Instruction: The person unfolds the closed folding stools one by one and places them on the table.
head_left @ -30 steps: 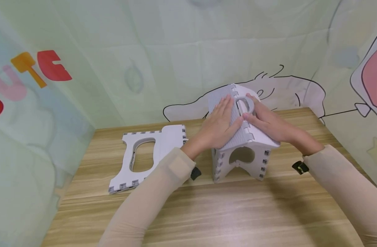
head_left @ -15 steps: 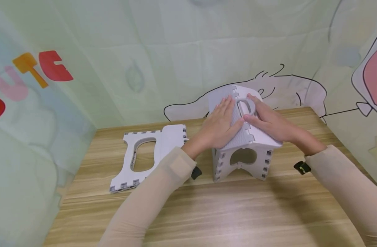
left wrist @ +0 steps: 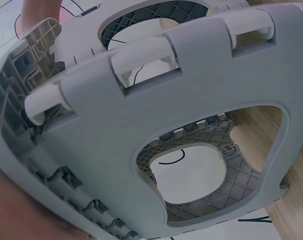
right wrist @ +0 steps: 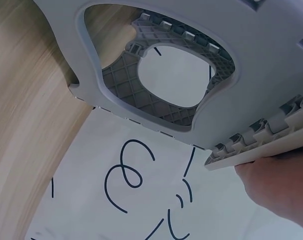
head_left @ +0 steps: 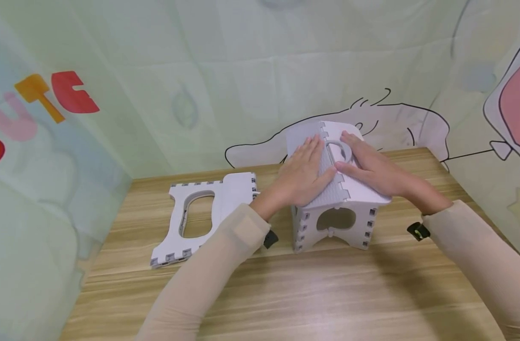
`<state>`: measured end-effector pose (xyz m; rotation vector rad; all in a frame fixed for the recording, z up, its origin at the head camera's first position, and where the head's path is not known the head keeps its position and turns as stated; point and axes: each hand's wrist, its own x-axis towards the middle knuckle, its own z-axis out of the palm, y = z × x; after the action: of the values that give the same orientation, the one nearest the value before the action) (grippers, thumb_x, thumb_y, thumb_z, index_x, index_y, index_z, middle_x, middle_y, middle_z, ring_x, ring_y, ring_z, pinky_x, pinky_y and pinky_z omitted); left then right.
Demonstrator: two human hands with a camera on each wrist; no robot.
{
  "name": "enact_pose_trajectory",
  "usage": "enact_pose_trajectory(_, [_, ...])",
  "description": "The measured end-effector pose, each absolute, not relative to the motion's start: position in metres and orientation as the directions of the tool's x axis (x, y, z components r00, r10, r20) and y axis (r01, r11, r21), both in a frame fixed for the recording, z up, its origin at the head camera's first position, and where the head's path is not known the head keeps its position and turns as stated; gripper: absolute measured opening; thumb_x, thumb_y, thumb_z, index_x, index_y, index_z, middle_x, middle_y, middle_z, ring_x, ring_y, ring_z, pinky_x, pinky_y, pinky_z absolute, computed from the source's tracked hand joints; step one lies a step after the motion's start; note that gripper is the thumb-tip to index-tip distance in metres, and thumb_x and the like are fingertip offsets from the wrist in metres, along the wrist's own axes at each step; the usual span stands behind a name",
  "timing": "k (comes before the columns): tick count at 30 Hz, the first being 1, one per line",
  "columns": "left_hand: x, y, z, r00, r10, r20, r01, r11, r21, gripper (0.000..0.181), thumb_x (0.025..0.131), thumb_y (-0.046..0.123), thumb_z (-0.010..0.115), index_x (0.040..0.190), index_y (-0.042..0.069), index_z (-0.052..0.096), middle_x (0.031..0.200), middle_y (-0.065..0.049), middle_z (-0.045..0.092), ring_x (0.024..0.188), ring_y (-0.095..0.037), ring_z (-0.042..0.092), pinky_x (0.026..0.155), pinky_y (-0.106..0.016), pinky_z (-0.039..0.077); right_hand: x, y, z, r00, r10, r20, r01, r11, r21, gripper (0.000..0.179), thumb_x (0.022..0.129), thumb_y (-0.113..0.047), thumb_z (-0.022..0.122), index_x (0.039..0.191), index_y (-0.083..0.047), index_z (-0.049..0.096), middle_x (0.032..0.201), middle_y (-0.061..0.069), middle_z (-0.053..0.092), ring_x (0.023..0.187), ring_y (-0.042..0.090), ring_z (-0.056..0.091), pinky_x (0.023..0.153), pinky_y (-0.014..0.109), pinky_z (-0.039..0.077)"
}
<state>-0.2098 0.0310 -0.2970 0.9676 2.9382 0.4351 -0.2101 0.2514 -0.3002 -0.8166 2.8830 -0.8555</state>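
- Standing stool (head_left: 337, 192): pale folding step stool, upright on the right-hand part of the counter (head_left: 311, 289), partly unfolded; its two top panels slope down from a raised central ridge.
- Handle (head_left: 347, 149): grey loop rising at the ridge, between the two hands.
- Interior: the left and right wrist views look through an opening in the standing stool onto a ribbed panel within.
- Left grip (head_left: 304, 173): bare hand, fingers extended together, laid on the left top panel; nothing grasped.
- Right grip (head_left: 377, 168): bare hand, fingers extended, resting against the right top panel, thumb beside the handle; nothing grasped.
- Folded stool (head_left: 228, 199): similar pale unit, lying flat on the counter to the left, partly hidden by a sleeve (head_left: 217, 265); wood grain shows through its oval opening.
- Change over the last second: ridge and handle sit slightly lower, legs slightly wider apart; both hands keep their contact; folded stool unmoved.
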Motion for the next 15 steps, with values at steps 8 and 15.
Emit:
enact_pose_trajectory(8, [-0.2101, 0.0332, -0.2971, -0.809, 0.587, 0.032, 0.579, 0.788, 0.208, 0.079, 0.104, 0.056, 0.013, 0.158, 0.0, 0.002, 0.165, -0.013, -0.005, 0.151, -0.023, -0.008, 0.119, -0.029, -0.006, -0.2095, 0.2513, -0.2999, -0.854, -0.508, 0.115, -0.503, 0.749, -0.43, 0.079, 0.103, -0.045, 0.046, 0.159, 0.0, 0.011, 0.165, 0.017, 0.005, 0.151, 0.032, 0.004, 0.122, 0.053, 0.007])
enact_pose_trajectory(15, [-0.2102, 0.0346, -0.2967, -0.809, 0.588, 0.01, 0.581, 0.796, 0.167, 0.078, 0.104, 0.056, 0.015, 0.158, 0.001, 0.001, 0.165, -0.013, -0.006, 0.151, -0.023, -0.009, 0.119, -0.029, -0.007, -0.2085, 0.2512, -0.298, -0.856, -0.508, 0.096, -0.5, 0.769, -0.398, 0.08, 0.103, -0.047, 0.045, 0.159, 0.0, 0.011, 0.165, 0.017, 0.005, 0.151, 0.033, 0.004, 0.122, 0.053, 0.007])
